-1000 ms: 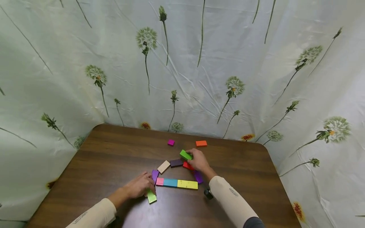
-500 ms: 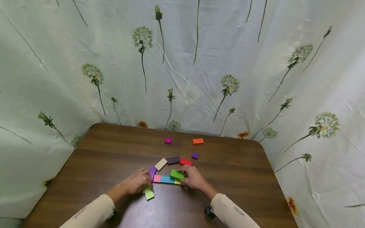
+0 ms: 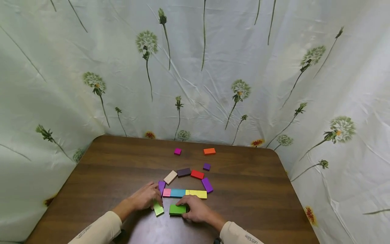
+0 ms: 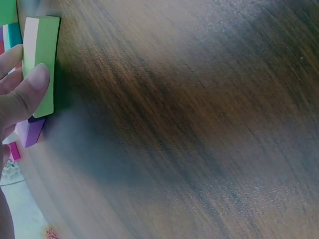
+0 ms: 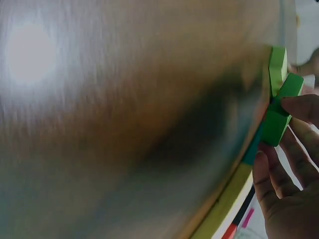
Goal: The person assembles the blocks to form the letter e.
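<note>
My left hand (image 3: pixel 145 196) pinches a light green block (image 3: pixel 158 209), its thumb pressed on the near face in the left wrist view. That block lies at the lower end of a purple block (image 3: pixel 161 186). Between thumb and fingers, my right hand (image 3: pixel 197 208) grips a green block (image 5: pixel 283 110), just in front of a straight row. The row runs from a pink block (image 3: pixel 166 192) through a blue one (image 3: pixel 178 193) to a yellow one (image 3: pixel 196 194). Behind it arch a beige block (image 3: pixel 170 177), a dark block (image 3: pixel 183 172), a red block (image 3: pixel 197 174) and a second purple block (image 3: pixel 207 185).
A small purple block (image 3: pixel 207 166) lies behind the arch. Farther back are a magenta block (image 3: pixel 177 151) and an orange block (image 3: pixel 209 151). A dandelion-print curtain (image 3: pixel 195 67) hangs at the far edge of the brown wooden table (image 3: pixel 253 203).
My right hand has carried the green block from behind the red block, over the row, to its near side. My left hand stays on the light green block.
</note>
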Demonstrator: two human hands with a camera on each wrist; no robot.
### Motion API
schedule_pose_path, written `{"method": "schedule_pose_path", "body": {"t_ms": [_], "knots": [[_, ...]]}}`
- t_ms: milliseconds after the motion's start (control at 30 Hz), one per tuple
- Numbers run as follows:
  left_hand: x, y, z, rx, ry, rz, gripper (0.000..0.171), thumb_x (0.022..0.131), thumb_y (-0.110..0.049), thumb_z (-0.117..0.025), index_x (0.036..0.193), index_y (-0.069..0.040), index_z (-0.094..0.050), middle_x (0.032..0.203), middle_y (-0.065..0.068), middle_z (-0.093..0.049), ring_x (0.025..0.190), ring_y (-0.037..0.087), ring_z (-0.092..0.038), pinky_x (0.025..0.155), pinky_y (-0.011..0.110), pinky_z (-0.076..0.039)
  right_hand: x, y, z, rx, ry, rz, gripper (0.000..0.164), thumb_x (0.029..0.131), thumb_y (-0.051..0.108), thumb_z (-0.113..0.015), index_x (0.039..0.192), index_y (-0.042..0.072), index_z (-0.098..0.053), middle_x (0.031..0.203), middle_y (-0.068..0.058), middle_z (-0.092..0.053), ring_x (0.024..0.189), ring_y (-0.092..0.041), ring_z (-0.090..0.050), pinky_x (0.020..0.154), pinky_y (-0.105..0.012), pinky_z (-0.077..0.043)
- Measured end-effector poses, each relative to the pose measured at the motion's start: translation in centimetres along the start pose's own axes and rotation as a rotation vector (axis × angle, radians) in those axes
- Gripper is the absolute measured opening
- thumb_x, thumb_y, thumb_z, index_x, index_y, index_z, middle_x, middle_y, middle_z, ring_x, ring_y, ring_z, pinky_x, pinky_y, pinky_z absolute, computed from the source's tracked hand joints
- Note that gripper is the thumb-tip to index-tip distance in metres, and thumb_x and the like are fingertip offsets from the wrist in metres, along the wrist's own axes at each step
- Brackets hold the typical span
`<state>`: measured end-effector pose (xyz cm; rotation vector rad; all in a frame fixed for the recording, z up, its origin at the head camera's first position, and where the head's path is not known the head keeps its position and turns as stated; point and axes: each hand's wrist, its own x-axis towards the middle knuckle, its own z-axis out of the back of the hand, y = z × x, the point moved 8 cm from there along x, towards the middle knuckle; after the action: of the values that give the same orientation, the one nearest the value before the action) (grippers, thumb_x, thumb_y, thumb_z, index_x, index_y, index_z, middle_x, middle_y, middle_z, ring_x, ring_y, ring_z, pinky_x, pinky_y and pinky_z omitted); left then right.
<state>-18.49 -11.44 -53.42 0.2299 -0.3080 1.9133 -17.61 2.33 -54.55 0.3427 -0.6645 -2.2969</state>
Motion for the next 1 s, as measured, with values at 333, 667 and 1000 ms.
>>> {"method": "schedule_pose_path", "body": {"t_ms": [333, 667, 1000], "knots": [[-0.4, 0.4, -0.7, 0.0, 0.035, 0.033, 0.033, 0.054, -0.013, -0.081, 0.083, -0.03, -0.076, 0.083, -0.019, -0.067, 0.08, 0.008, -0.048, 0.069, 0.024, -0.029, 0.3, 1.9, -2.4, -0.053, 0.047, 0.106, 0.034, 0.074, 0.013, -0.077, 0.107, 0.013, -0.072, 0.099, 0.011, -0.066, 0.092, 0.004, -0.054, 0.081, -0.012, -0.041], [-0.4, 0.4, -0.7, -0.007, 0.033, 0.028, 0.033, 0.055, -0.014, -0.081, 0.083, -0.029, -0.076, 0.084, -0.019, -0.068, 0.079, 0.007, -0.048, 0.069, 0.024, -0.03, 0.2, 2.5, -3.0, -0.022, -0.008, 0.166, 0.034, 0.071, 0.012, -0.079, 0.104, 0.011, -0.072, 0.098, 0.007, -0.068, 0.092, 0.003, -0.057, 0.081, -0.009, -0.039], [-0.5, 0.4, -0.6, -0.019, 0.001, 0.025, 0.031, 0.056, -0.012, -0.08, 0.083, -0.028, -0.077, 0.083, -0.017, -0.068, 0.079, 0.008, -0.047, 0.07, 0.025, -0.03, 0.6, 2.4, -3.3, 0.008, -0.011, 0.108, 0.033, 0.072, 0.013, -0.08, 0.105, 0.012, -0.073, 0.095, 0.009, -0.066, 0.089, 0.005, -0.054, 0.078, -0.01, -0.039]]}}
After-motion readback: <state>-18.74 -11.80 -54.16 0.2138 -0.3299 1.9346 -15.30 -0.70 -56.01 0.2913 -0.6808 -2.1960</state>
